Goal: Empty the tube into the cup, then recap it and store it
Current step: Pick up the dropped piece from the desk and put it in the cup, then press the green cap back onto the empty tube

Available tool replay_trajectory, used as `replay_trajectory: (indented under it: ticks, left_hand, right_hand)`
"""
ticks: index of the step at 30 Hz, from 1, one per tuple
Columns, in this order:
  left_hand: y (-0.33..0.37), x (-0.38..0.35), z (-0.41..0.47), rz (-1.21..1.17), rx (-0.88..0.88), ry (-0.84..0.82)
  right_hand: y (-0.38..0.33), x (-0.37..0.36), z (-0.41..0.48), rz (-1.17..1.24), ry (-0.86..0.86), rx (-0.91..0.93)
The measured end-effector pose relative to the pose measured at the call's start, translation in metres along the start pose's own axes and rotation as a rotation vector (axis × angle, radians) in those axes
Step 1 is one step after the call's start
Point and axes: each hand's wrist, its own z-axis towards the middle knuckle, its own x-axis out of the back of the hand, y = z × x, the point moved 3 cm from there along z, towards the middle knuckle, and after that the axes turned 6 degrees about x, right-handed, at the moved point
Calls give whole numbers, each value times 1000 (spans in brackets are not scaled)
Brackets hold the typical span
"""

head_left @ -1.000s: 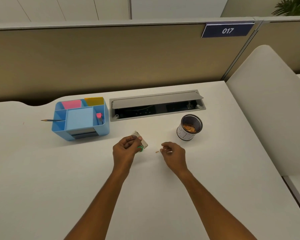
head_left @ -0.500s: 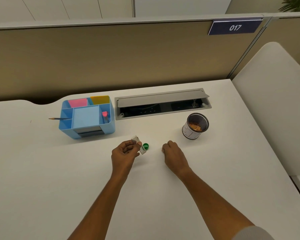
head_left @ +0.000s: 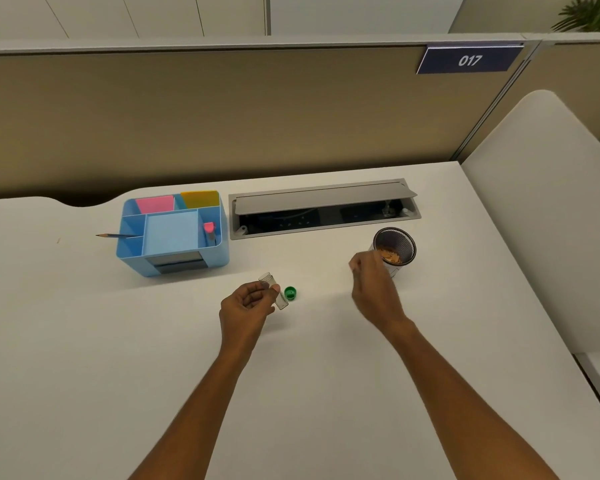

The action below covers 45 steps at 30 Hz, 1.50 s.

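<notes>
My left hand (head_left: 245,306) holds a small clear tube (head_left: 282,301) tilted just above the white desk, with no cap on it. The green cap (head_left: 290,293) lies on the desk right beside the tube's lower end. A black mesh cup (head_left: 400,242) with tan pieces inside stands to the right. My right hand (head_left: 374,289) is at the cup's near-left rim with its fingers pinched together. Whatever they may pinch is hidden.
A blue desk organizer (head_left: 222,251) with pink, yellow and blue note pads stands at the back left, a pencil (head_left: 115,235) sticking out of its left side. An open grey cable box (head_left: 323,199) lies behind the cup. A white chair back (head_left: 548,202) is at the right.
My right hand pinched a small tan piece off the desk and has moved right and away to the cup's rim. The green cap now lies on the desk beside the tube.
</notes>
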Motion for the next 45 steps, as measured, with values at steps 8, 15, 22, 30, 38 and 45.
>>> replay_trajectory:
  ticks: [8,15,22,30,38,45]
  left_hand:
    - [-2,-6,1,20,11,-15]
    - [-6,-8,1,29,1,-22]
    - [-2,-9,2,13,5,-28]
    - [5,-30,0,-20,57,-71]
    - [13,-45,-4,-61,41,-126]
    - [9,-29,-3,214,-191,76]
  right_hand:
    - [54,65,37,-253,135,-198]
    - [73,61,39,-207,75,-277]
    - [62,67,35,-86,151,-253]
    - [-39,13,4,134,3,167]
    - [-50,-32,-6,364,-122,109]
    - [-30,-28,-8,382,-51,0]
